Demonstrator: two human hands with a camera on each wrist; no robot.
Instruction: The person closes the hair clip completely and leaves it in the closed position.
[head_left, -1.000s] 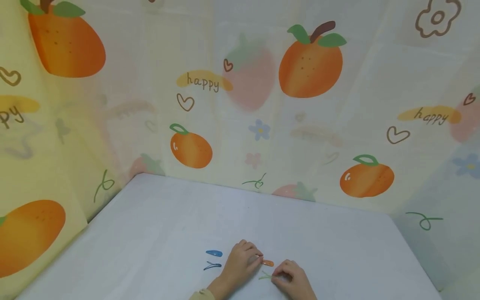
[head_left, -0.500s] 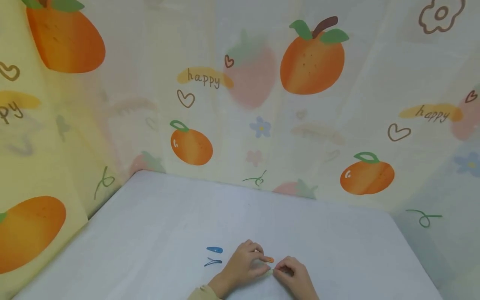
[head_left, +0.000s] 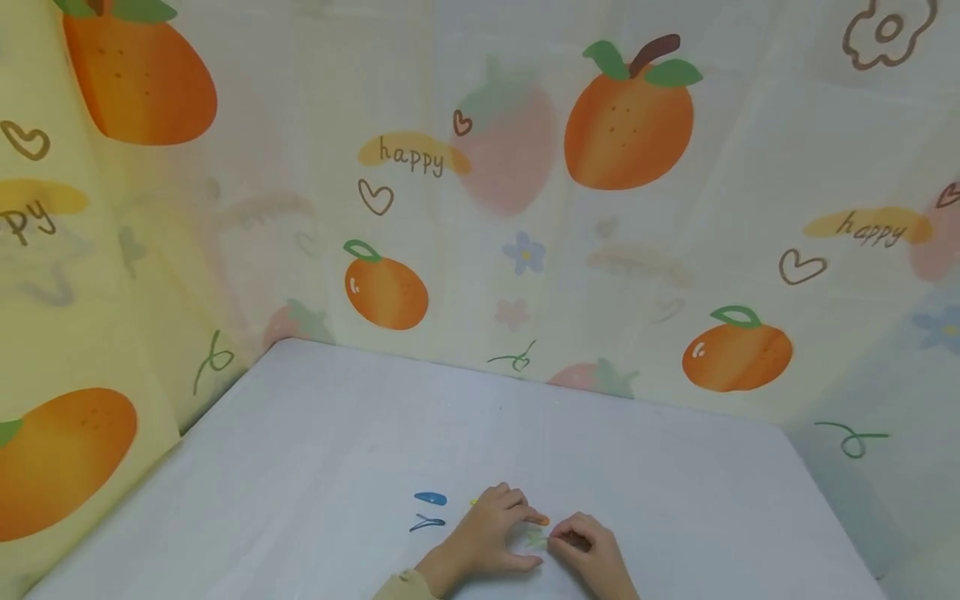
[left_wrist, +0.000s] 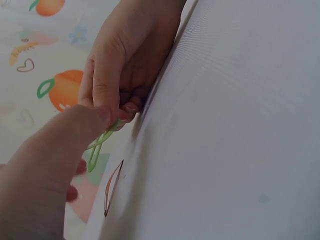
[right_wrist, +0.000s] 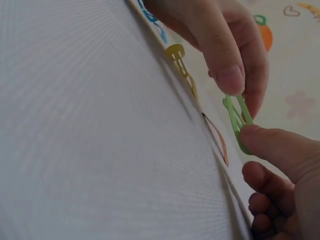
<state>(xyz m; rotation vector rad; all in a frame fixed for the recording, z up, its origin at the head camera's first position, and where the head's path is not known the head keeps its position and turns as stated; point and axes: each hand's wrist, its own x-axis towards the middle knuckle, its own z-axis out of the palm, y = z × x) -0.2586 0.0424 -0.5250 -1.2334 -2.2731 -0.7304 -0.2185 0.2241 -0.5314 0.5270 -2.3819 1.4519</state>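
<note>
A light green snap hair clip (head_left: 536,540), its prongs spread, is pinched by one end between the thumb and fingertips of my right hand (head_left: 591,550). My left hand (head_left: 487,527) reaches around the clip's other end, its thumb and index finger apart in the head view. Seen from the right wrist, the green hair clip (right_wrist: 236,125) stands above the table, its upper end behind the left thumb (right_wrist: 231,80); contact there is unclear. An orange hair clip (right_wrist: 223,145) lies on the table below; in the head view the left index finger mostly covers it.
Two blue hair clips (head_left: 431,498) lie left of my left hand on the white table (head_left: 337,433). A yellow hair clip (right_wrist: 176,52) shows beyond the orange one, mostly hidden by the left hand in the head view. Fruit-print curtains (head_left: 450,292) enclose the table.
My left hand moved right to the green clip; its thumb and index finger came close around it, then spread apart. The right hand kept its pinch. A bit of the yellow clip came into view.
</note>
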